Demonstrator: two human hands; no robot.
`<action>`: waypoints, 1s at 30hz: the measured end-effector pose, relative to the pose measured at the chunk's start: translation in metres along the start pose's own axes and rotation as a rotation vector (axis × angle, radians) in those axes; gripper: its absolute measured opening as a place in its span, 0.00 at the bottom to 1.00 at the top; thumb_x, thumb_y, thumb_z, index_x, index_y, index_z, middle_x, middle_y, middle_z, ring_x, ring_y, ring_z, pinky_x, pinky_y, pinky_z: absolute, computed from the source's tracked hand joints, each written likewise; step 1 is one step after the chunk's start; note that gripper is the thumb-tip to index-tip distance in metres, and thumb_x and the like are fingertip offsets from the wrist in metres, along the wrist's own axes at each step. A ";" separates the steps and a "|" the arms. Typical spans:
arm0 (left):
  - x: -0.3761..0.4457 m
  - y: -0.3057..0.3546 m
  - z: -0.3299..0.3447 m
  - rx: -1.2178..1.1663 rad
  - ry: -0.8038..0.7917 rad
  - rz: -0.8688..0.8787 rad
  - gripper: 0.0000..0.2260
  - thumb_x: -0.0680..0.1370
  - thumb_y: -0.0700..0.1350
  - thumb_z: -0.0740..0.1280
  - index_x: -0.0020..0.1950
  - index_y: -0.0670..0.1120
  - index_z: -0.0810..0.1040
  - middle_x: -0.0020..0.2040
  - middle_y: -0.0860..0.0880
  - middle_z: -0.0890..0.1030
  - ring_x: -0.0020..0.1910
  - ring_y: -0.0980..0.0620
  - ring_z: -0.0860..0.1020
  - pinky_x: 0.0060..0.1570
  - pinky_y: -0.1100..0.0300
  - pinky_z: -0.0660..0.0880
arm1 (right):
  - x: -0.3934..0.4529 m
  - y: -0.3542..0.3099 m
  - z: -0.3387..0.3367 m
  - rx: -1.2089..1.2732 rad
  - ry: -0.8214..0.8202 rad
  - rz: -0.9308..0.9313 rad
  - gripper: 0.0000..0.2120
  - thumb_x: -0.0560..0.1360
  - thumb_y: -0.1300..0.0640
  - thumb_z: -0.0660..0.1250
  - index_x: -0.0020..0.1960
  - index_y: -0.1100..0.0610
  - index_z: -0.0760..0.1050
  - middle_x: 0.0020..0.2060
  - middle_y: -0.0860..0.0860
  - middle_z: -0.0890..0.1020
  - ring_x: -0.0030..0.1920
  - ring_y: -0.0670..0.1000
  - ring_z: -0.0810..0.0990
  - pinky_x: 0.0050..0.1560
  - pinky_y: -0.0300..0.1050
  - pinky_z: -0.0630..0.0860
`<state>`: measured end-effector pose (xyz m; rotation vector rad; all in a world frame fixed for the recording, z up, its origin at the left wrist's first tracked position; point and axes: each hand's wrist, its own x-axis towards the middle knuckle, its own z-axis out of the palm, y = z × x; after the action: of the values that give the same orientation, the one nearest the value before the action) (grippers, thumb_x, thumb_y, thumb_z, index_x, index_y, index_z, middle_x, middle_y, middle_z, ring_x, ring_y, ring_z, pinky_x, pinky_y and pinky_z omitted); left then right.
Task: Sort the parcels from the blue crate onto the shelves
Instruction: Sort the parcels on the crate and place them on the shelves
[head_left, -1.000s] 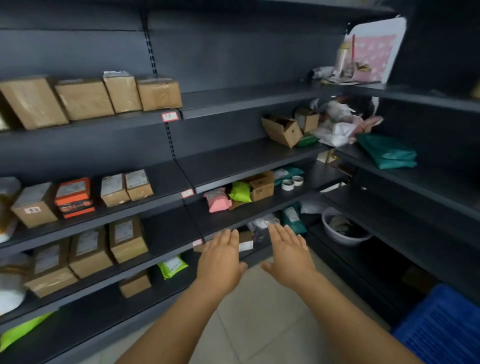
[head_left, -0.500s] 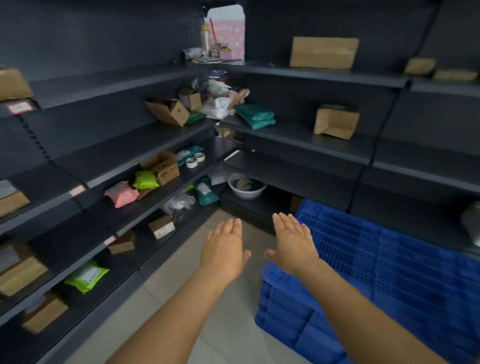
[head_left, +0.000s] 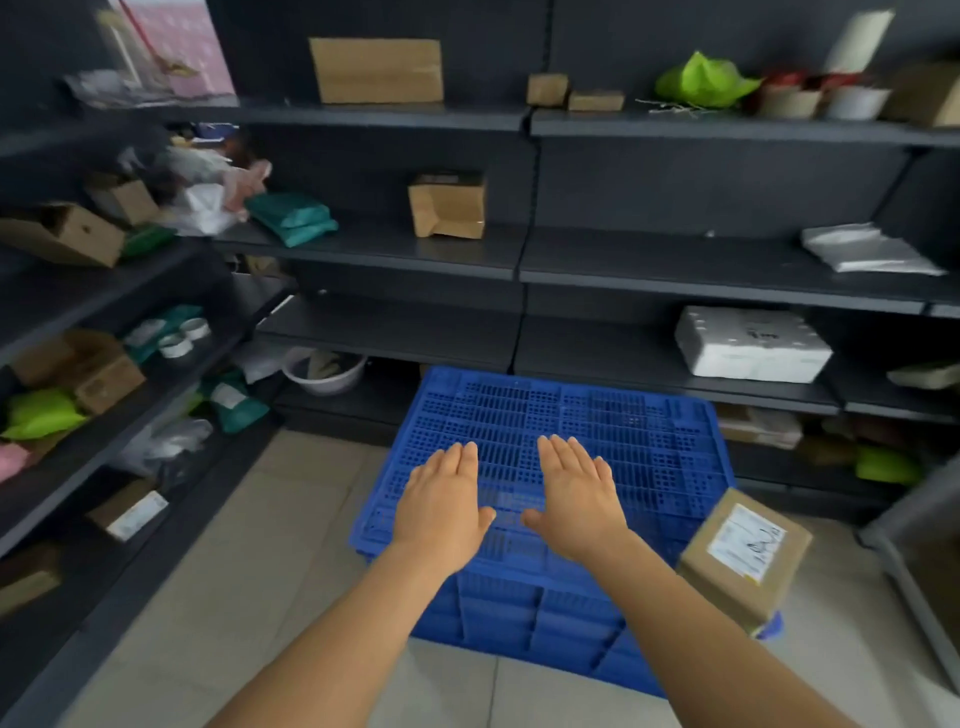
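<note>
Hands: the left hand (head_left: 444, 512) and right hand (head_left: 576, 501) are held out flat, palms down and fingers straight, grasping nothing, side by side over the crate.
Crate: the blue crate (head_left: 550, 415) sits on the tiled floor (head_left: 244, 582) in front of the shelves; what faces up is a slotted blue surface, with no parcels showing on it.
Nearest parcel: a brown cardboard parcel (head_left: 745, 558) with a white label rests tilted at the crate's near right corner, touching it, just right of the right forearm.
Left shelves: the dark shelves (head_left: 171, 395) on the left carry brown boxes, green and pink soft mailers and two rolls of tape (head_left: 184, 338).
Far shelves: the far shelving (head_left: 519, 260) holds a brown box (head_left: 448, 205), a teal mailer (head_left: 293, 218), a white foam box (head_left: 750, 343), a grey mailer (head_left: 867, 249) and, top row, a wide flat carton (head_left: 378, 70); long stretches lie bare.
Progress: judging by the stocked shelves, most of the sorting looks done; the labelled parcel at the corner seems the one plainly left to pick up and shelve. Whether more lie out of sight in the crate cannot be told.
</note>
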<state>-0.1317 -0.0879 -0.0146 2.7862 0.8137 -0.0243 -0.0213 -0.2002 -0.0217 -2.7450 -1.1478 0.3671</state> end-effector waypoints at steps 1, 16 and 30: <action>0.004 0.018 0.007 -0.001 -0.011 0.016 0.35 0.81 0.55 0.60 0.79 0.46 0.43 0.79 0.48 0.49 0.78 0.49 0.49 0.76 0.54 0.49 | -0.002 0.020 -0.002 0.004 -0.006 0.016 0.42 0.78 0.45 0.63 0.79 0.56 0.38 0.78 0.50 0.44 0.78 0.52 0.39 0.76 0.53 0.41; 0.074 0.224 0.121 0.001 -0.275 0.205 0.37 0.80 0.56 0.61 0.79 0.47 0.42 0.79 0.48 0.49 0.78 0.48 0.51 0.75 0.53 0.51 | -0.023 0.262 0.027 0.194 0.008 0.343 0.44 0.76 0.43 0.64 0.78 0.55 0.39 0.78 0.50 0.46 0.78 0.52 0.42 0.77 0.52 0.45; 0.137 0.266 0.251 -0.087 -0.582 0.171 0.45 0.73 0.49 0.73 0.79 0.48 0.45 0.76 0.49 0.59 0.72 0.48 0.63 0.69 0.51 0.65 | -0.016 0.339 0.133 0.642 -0.020 0.703 0.50 0.66 0.51 0.75 0.75 0.49 0.43 0.70 0.48 0.61 0.69 0.53 0.64 0.62 0.45 0.65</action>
<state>0.1390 -0.2911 -0.2104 2.5372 0.4159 -0.7103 0.1613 -0.4430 -0.2223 -2.4346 0.0181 0.6892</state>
